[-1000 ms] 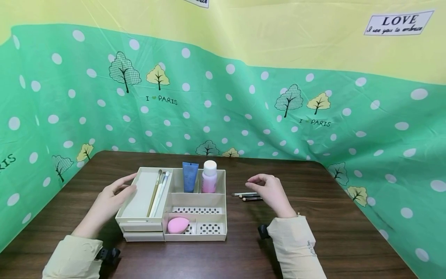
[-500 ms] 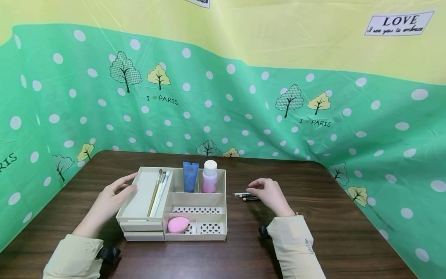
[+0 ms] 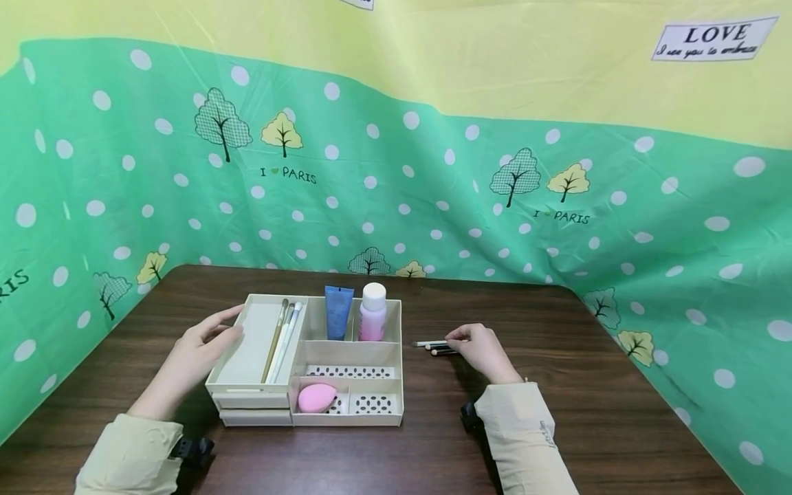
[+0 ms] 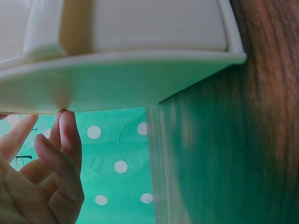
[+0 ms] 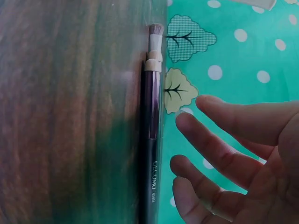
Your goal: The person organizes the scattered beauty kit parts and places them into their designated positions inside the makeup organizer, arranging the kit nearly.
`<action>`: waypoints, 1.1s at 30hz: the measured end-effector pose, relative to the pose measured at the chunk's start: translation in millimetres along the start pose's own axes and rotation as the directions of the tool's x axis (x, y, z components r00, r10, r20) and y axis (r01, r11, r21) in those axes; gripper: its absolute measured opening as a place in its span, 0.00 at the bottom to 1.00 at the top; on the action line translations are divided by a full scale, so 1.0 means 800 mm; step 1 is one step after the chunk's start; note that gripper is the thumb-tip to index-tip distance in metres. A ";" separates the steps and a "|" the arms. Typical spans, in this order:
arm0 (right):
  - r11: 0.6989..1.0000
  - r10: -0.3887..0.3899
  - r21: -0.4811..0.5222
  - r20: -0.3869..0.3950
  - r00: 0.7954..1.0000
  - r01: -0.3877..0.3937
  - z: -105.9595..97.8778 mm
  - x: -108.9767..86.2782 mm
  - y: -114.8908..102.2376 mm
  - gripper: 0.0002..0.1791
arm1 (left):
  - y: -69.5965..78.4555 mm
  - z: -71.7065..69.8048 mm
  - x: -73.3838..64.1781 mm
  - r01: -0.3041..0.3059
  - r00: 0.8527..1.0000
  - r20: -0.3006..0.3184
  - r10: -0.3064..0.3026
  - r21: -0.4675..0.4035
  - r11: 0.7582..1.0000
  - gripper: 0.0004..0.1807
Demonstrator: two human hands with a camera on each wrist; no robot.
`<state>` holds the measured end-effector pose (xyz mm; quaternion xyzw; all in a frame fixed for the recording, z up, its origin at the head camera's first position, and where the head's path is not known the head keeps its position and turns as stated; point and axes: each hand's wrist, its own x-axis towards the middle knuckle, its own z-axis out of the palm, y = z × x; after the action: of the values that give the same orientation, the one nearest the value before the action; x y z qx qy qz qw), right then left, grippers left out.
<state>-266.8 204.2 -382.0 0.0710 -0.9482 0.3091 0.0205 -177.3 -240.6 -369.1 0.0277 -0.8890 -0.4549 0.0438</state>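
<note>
A cream cosmetics organizer (image 3: 247,350) stands on the table. My left hand (image 3: 196,354) rests against its left side; in the left wrist view, fingertips (image 4: 68,119) touch the edge of the side wall, fingers loosely bent. Several makeup brushes (image 3: 436,347) lie right of the organizer, bristle ends pointing toward it. Over their handle ends is my right hand (image 3: 487,352). In the right wrist view, its thumb and fingers are spread and slightly bent, nothing between them, beside a black-handled makeup brush (image 5: 150,102). Several other brushes (image 3: 281,347) lie on the organizer's top tray.
In the organizer's back compartments stand a blue tube (image 3: 338,313) and a pink bottle (image 3: 372,320) with a white cap. A pink makeup sponge (image 3: 317,398) sits in a front compartment. Drawers are under the tray. A green dotted cloth (image 3: 396,185) hangs behind the dark wooden table (image 3: 594,426).
My right hand has come down and slightly rightward, nearer the loose brushes on the table. My left hand stays at the organizer's side.
</note>
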 end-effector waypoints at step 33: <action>0.998 0.059 -0.009 0.082 0.995 -0.059 0.003 0.001 0.014 0.08 | -0.001 0.000 0.000 -0.006 1.000 -0.006 0.006 0.006 1.000 0.32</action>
<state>-269.4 211.9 -390.5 0.0555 -0.9509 0.3033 -0.0274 -177.2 -241.0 -369.5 0.0263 -0.8904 -0.4519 0.0477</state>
